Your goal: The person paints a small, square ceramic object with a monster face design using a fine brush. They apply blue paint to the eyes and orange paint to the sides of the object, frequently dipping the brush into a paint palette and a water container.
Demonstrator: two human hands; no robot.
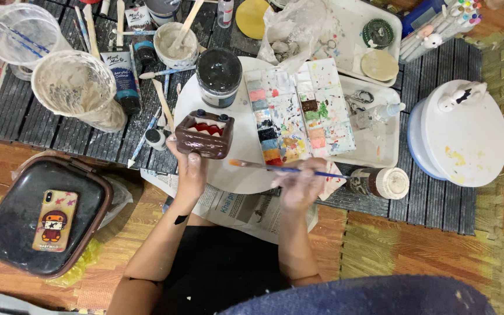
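Left hand [189, 169] is clamped on the near wall of a small brown glazed ceramic box [205, 134], red inside with white zigzag teeth, sitting at the left edge of the round white turntable [237, 169]. Right hand [301, 185] is closed in a pinch on a thin paintbrush [281, 169], blue handle, orange-tipped bristles. The brush lies almost level, long axis running left to right, tip aimed left toward the box and stopping just short of it; the box sits up and to the left of that tip, so the left hand is the nearer one, already touching it. Beside the brush, a speckled paint palette [298, 111] covers the turntable's right side. A black-lidded jar [219, 76] stands behind the box. A blue paint tube [125, 79] lies on the slatted bench [438, 204], far left. A brown jar with a cream lid [380, 182] lies tipped at the right.
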